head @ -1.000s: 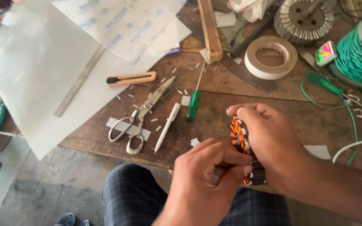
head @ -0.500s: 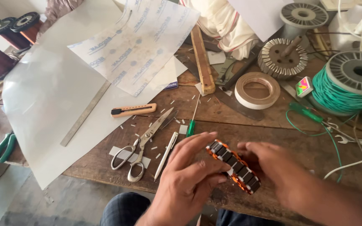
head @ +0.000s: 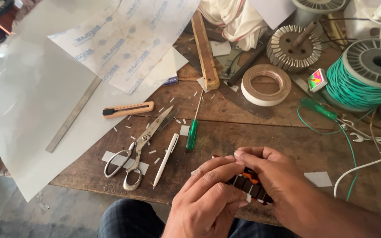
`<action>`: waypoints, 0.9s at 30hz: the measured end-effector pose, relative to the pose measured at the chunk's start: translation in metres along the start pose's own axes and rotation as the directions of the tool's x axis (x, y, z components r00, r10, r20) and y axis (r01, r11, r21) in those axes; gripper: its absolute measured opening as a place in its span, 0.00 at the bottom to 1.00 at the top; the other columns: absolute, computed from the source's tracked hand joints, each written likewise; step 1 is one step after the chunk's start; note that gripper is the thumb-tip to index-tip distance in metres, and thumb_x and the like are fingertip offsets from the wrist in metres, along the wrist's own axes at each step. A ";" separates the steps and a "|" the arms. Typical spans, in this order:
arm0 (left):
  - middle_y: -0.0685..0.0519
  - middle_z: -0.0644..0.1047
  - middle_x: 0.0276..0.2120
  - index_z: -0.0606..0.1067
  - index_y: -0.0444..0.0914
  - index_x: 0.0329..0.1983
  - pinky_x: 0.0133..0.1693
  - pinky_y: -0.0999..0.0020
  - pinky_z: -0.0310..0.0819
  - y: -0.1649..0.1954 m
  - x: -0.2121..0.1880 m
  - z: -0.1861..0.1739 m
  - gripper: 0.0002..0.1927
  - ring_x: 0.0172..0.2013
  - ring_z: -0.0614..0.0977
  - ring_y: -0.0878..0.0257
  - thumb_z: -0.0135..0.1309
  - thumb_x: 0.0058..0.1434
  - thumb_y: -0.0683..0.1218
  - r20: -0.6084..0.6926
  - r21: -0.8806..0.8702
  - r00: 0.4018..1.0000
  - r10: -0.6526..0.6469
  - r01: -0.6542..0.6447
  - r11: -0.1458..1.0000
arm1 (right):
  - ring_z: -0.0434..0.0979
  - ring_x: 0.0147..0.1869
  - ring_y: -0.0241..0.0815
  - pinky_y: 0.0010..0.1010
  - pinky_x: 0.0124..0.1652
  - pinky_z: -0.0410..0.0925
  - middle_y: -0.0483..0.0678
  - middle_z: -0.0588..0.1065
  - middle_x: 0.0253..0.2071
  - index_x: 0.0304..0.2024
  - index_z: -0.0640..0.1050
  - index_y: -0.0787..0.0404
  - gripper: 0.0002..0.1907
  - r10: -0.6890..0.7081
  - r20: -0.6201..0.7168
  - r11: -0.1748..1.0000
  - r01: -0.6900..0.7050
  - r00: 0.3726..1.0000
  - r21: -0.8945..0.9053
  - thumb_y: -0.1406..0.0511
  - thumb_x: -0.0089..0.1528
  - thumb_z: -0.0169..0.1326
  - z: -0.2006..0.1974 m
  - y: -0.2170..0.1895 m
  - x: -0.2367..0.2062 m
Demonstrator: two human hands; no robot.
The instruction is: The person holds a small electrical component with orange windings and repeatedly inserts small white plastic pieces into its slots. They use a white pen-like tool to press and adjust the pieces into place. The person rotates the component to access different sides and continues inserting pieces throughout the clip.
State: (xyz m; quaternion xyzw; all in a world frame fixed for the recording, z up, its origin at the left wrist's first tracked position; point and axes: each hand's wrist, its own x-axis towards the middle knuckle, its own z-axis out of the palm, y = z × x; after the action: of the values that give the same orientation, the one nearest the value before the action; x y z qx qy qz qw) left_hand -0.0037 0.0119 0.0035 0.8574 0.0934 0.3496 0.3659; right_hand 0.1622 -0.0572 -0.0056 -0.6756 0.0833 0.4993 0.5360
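Hands meet low centre over the near edge of the wooden bench (head: 287, 145). Left hand (head: 208, 198) and right hand (head: 278, 180) both close on a small wound stator piece (head: 245, 181), black segments with orange-brown winding, mostly hidden under the knuckles. Its long axis runs from upper left to lower right, slanting toward the right forearm. Left fingers (head: 214, 169) lie curled over its upper-left end; right fingers (head: 254, 155) fold down over the top from the far side, tips touching the left ones. Grip narrow on both; neither hand is nearer, both are on it. Whether the piece rests on the bench or is lifted just off it cannot be told.

Bench is rough, scarred wood, littered with small white paper slips. Just left of the hands: white pen (head: 166, 160), scissors (head: 137, 147), green-handled screwdriver (head: 192, 130), all well clear of the piece. Further out: orange utility knife (head: 126, 110), metal ruler (head: 72, 115) on large white sheets (head: 27, 97), tape roll (head: 265, 84), green wire spool (head: 367, 75). Bare bench to the right of the hands, except a white paper square (head: 319, 178).
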 end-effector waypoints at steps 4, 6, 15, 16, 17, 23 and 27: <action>0.50 0.81 0.54 0.75 0.39 0.35 0.60 0.57 0.80 0.005 -0.001 0.007 0.09 0.61 0.83 0.51 0.66 0.60 0.44 -0.035 0.062 0.999 0.011 -0.008 0.998 | 0.79 0.32 0.41 0.35 0.26 0.69 0.49 0.80 0.34 0.47 0.78 0.60 0.13 -0.041 0.063 0.999 0.040 0.997 0.016 0.61 0.64 0.60 -0.003 0.003 0.001; 0.51 0.81 0.53 0.75 0.39 0.35 0.61 0.58 0.81 0.006 0.001 0.011 0.10 0.61 0.83 0.51 0.66 0.61 0.44 -0.057 0.068 0.998 0.001 0.003 0.998 | 0.79 0.32 0.40 0.34 0.26 0.69 0.48 0.80 0.35 0.48 0.78 0.60 0.13 -0.047 0.090 0.998 0.043 0.995 0.044 0.61 0.64 0.59 -0.006 0.003 0.002; 0.52 0.81 0.51 0.80 0.41 0.42 0.60 0.58 0.80 -0.005 0.004 0.007 0.11 0.59 0.83 0.52 0.68 0.57 0.43 -0.012 -0.046 0.993 0.118 -0.119 0.992 | 0.77 0.33 0.42 0.34 0.28 0.71 0.51 0.78 0.37 0.51 0.76 0.60 0.14 -0.004 0.107 0.997 -0.004 0.994 0.075 0.61 0.66 0.58 -0.011 0.006 0.000; 0.52 0.82 0.50 0.81 0.41 0.41 0.59 0.58 0.81 -0.005 0.003 0.007 0.11 0.59 0.84 0.52 0.68 0.56 0.43 -0.015 -0.034 0.994 0.112 -0.113 0.993 | 0.77 0.33 0.43 0.34 0.28 0.71 0.51 0.78 0.37 0.51 0.76 0.61 0.14 -0.002 0.097 0.996 -0.006 0.995 0.085 0.62 0.66 0.58 -0.009 0.006 -0.001; 0.52 0.82 0.50 0.81 0.41 0.41 0.59 0.58 0.81 -0.005 0.002 0.007 0.11 0.59 0.84 0.52 0.68 0.56 0.42 -0.019 -0.021 0.994 0.106 -0.107 0.994 | 0.77 0.32 0.43 0.34 0.28 0.71 0.51 0.79 0.37 0.51 0.76 0.61 0.14 -0.001 0.087 0.995 -0.007 0.996 0.095 0.63 0.66 0.59 -0.008 0.006 -0.001; 0.53 0.82 0.49 0.81 0.41 0.38 0.58 0.58 0.82 0.001 0.003 0.010 0.11 0.57 0.84 0.53 0.69 0.54 0.43 -0.038 0.023 0.997 0.065 -0.064 0.998 | 0.76 0.29 0.38 0.30 0.27 0.71 0.49 0.77 0.33 0.44 0.77 0.62 0.12 -0.020 0.035 0.995 0.017 0.999 0.097 0.62 0.62 0.59 -0.003 0.005 -0.005; 0.52 0.82 0.49 0.79 0.39 0.38 0.58 0.58 0.81 0.005 0.007 0.005 0.10 0.58 0.84 0.52 0.68 0.55 0.42 0.020 -0.006 1.000 0.013 -0.013 1.000 | 0.76 0.29 0.41 0.34 0.26 0.71 0.50 0.77 0.34 0.47 0.77 0.60 0.12 0.012 0.067 0.995 -0.019 0.998 0.101 0.62 0.65 0.58 -0.004 0.004 -0.006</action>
State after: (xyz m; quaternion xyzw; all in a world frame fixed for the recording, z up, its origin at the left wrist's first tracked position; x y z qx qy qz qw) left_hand 0.0038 0.0088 0.0082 0.8604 0.0831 0.3436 0.3672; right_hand 0.1592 -0.0650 -0.0038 -0.6300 0.0963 0.5206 0.5682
